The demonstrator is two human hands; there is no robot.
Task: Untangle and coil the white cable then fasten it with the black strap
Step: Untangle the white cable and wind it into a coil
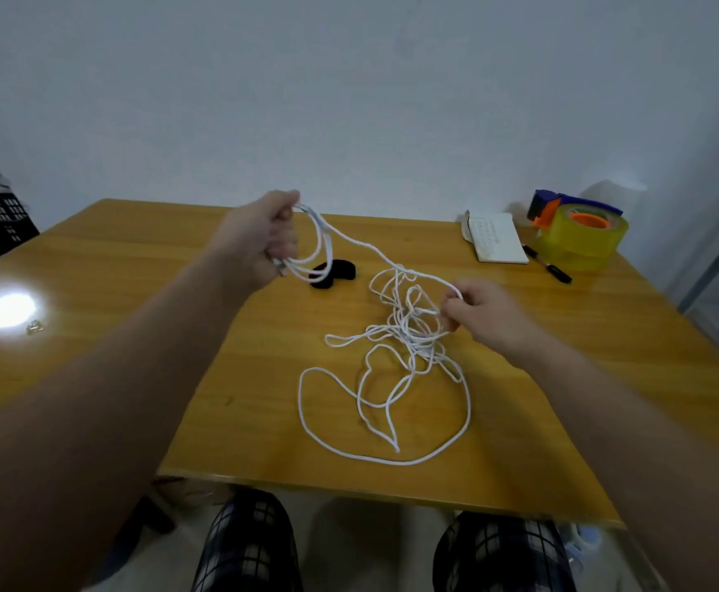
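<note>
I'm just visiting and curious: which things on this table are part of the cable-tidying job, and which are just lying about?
Part of the job:
white cable, held by the left hand and right hand
black strap

Just lying about:
tape dispenser
notebook
black pen
small metal clip

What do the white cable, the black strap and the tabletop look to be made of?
White cable: probably matte plastic-jacketed or braided cord; it bends limply.
Black strap: dull, soft, likely fabric hook-and-loop, too small to confirm.
Tabletop: glossy varnished wood or wood-look laminate, showing grain and lamp glare.
</note>
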